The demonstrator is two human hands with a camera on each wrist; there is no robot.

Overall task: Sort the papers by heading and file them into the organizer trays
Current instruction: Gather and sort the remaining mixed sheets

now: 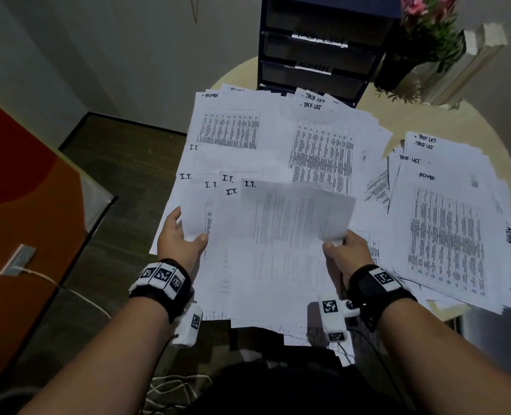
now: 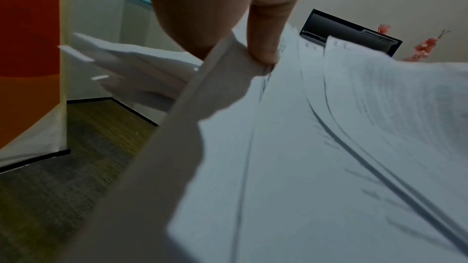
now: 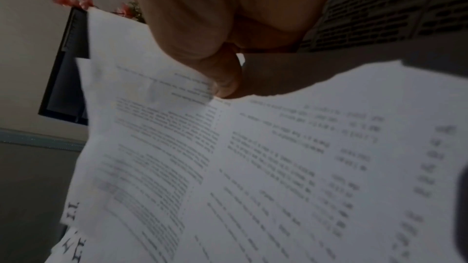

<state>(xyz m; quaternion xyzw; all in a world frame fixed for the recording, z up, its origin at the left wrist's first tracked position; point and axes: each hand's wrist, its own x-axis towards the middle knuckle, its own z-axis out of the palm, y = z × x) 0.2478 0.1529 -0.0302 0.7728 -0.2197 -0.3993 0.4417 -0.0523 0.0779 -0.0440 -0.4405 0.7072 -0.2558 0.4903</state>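
Head view: the left hand point(image 1: 180, 238) grips the left edge of a fanned sheaf of I.T. papers point(image 1: 266, 253), thumb on top and fingers beneath. The right hand point(image 1: 345, 254) pinches the lower right corner of the top sheet point(image 1: 296, 214), which is lifted off the rest and headed "I.T." The sheaf is held above the near edge of the round surface point(image 1: 464, 121). At the far edge stands the organizer point(image 1: 317, 52), with trays labelled "TASK LIST" and "ADMIN". Before it lie an ADMIN pile point(image 1: 227, 127) on the left and a TASK LIST pile point(image 1: 323, 142) beside it. A mixed pile point(image 1: 446, 223), with both TASK LIST and ADMIN headings, lies at the right edge. Flowers point(image 1: 428, 28) stand right of the organizer.

Left wrist view: the thumb point(image 2: 263, 33) presses down on the sheaf's edge, clamping it. The organizer point(image 2: 354, 31) shows beyond the papers.

Right wrist view: thumb and finger point(image 3: 222, 75) pinch the top sheet's point(image 3: 157, 107) edge. I.T. headings show at lower left. The print is blurred.
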